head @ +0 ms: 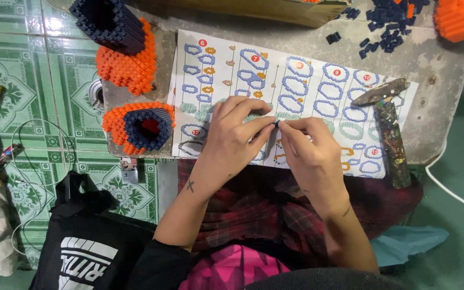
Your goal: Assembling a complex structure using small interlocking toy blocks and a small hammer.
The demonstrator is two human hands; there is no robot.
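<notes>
Pinching what looks like a tiny brick (276,123) between both hands (232,137) (310,153) over the table's (436,59) near edge, you risk dropping it.

Instruction sheet (296,80): white ground is being shown, printed with blue, mint-green and orange ring outlines and small red round markers.
Bead tube (143,128): navy core is being ringed by orange, with red showing inside.
Second bead piece (119,48): navy top is being set over orange.
Loose beads (385,24): navy is being shown.
Small bead (277,123) pinched between left hand (232,142) and right hand (310,156): dark blue.
Hammer (389,129): dull brown is being flecked with paint.
Table (441,70): mottled grey.
Floor tiles (22,91): green floral pattern on pale ground.
Bag (89,241): black with white striping.
Lap cloth (264,209): dark red plaid.
</notes>
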